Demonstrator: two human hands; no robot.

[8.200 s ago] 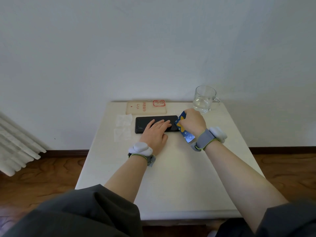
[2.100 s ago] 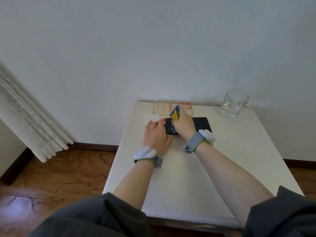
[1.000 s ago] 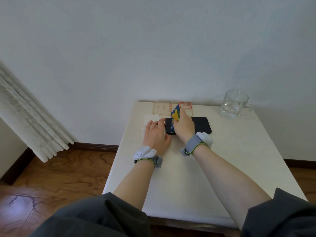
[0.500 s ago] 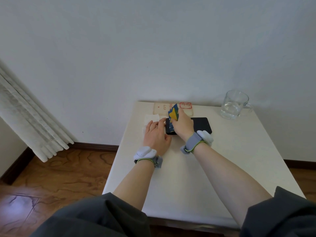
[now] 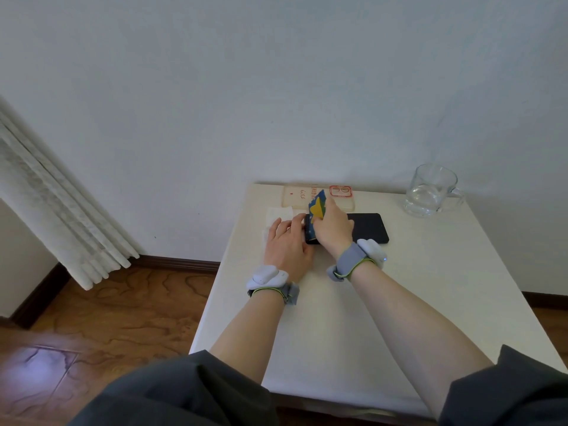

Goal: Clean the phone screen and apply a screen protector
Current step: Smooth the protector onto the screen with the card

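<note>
A black phone (image 5: pixel 367 226) lies flat, screen up, near the far edge of the white table (image 5: pixel 353 318). My right hand (image 5: pixel 333 229) is shut on a blue card with a yellow star (image 5: pixel 316 209), its edge pressed down on the phone's left end. My left hand (image 5: pixel 287 244) rests flat on the table beside that left end, fingers spread, touching the phone's edge. Its left part is hidden under my right hand and the card.
A clear phone case with a red camera frame (image 5: pixel 319 196) lies behind the phone by the wall. White wipes (image 5: pixel 276 216) sit left of the phone. A glass mug with water (image 5: pixel 430 190) stands at the far right corner. A radiator (image 5: pixel 58 216) is at the left.
Over eight seconds the card moved from the phone's right end to its left end, and my left hand slid off the screen to the left. In the last second the card barely shifted.
</note>
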